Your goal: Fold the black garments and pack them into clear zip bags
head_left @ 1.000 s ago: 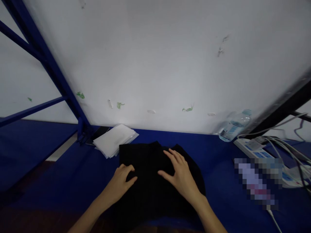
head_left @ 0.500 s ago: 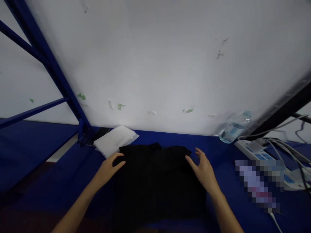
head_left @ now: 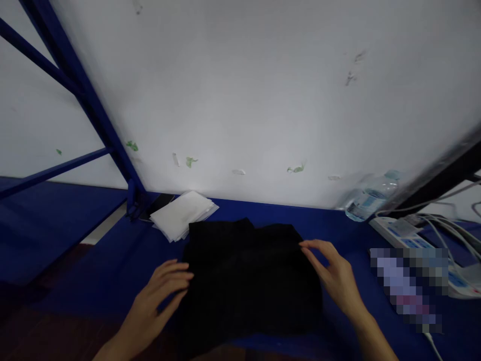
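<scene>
Your black cloth (head_left: 250,286) lies spread on the blue counter (head_left: 330,223) in front of you, between your two hands. At its right edge, your right hand (head_left: 338,278) has its grip drawn to a pinch, thumb and finger closed on the fabric. Your left hand (head_left: 156,296) has its grip loose and parted, fingers reaching to the cloth's left edge; you cannot tell whether the tips press on it. Beyond the cloth's far left corner sits a stack of white papers (head_left: 182,215). Off to your right, a clear bottle (head_left: 370,198) leans by the wall (head_left: 240,100), near a power strip (head_left: 400,233).
</scene>
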